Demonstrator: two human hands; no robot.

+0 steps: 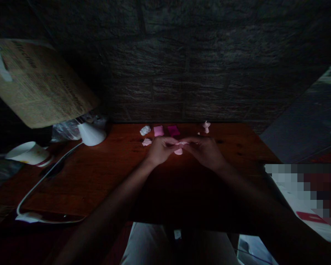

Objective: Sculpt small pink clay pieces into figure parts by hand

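Observation:
Over the wooden table, my left hand point(160, 150) and my right hand point(205, 150) meet at the fingertips. Both pinch a small piece of pale pink modelling clay point(182, 143) between thumbs and fingers. Just below it shows a flat pink piece point(178, 151); whether the two are joined I cannot tell. Beside my left hand lies a crumpled pale pink piece point(146, 142). Behind the hands sit a white lump point(145, 130), a pink square block point(158, 131) and a magenta square point(173, 130). A shaped pale pink figure point(206, 127) stands beyond my right hand.
At the left of the table point(99, 176) stands a lamp with a white base point(92, 134) and a brown paper shade point(44, 84). Its white cable point(33, 191) runs along the tabletop. A paper cup point(30, 153) is near it. A dark brick-patterned wall point(182, 73) rises behind.

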